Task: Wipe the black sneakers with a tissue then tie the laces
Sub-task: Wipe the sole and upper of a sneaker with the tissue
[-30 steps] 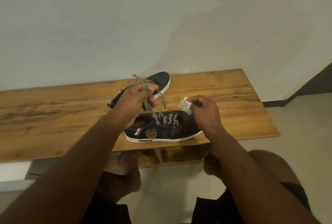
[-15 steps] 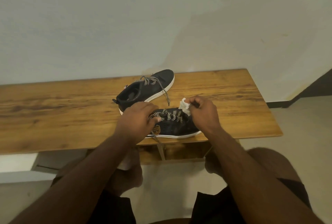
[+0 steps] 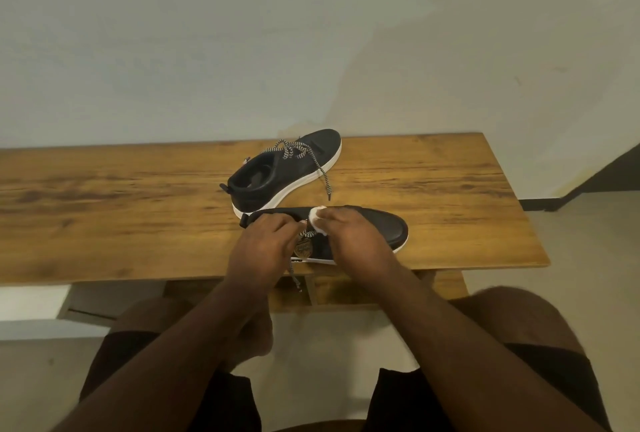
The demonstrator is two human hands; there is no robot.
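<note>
The wooden worktop (image 3: pixel 433 189) runs across the middle of the view against a pale wall, and both black sneakers sit on its right half within the seated person's reach. The far sneaker (image 3: pixel 287 173) lies at about 12 o'clock from the hands, angled with its toe toward 1 o'clock and its heel opening toward the person; its speckled lace (image 3: pixel 320 172) is untied, one end trailing over the white sole onto the wood. The near sneaker (image 3: pixel 377 227) lies along the front edge, toe at 3 o'clock, placed so both hands can work over its tongue. The left hand (image 3: pixel 261 251) covers the heel half, its fingers curled and seemingly pinching the near sneaker's lace by the eyelets, though the exact hold is partly hidden; that lace's loose end (image 3: pixel 295 275) hangs past the worktop edge toward 6 o'clock. The right hand (image 3: pixel 353 241) curls over the middle of the shoe and holds a wadded white tissue (image 3: pixel 318 223) at its fingertips, pressed against the upper, probably so the lace is held aside while the surface gets wiped. Compared with a second ago, the left hand has dropped from a raised position with the lace lifted high to rest low on the shoe, and the right hand with the tissue has come down from just above onto the upper.
</note>
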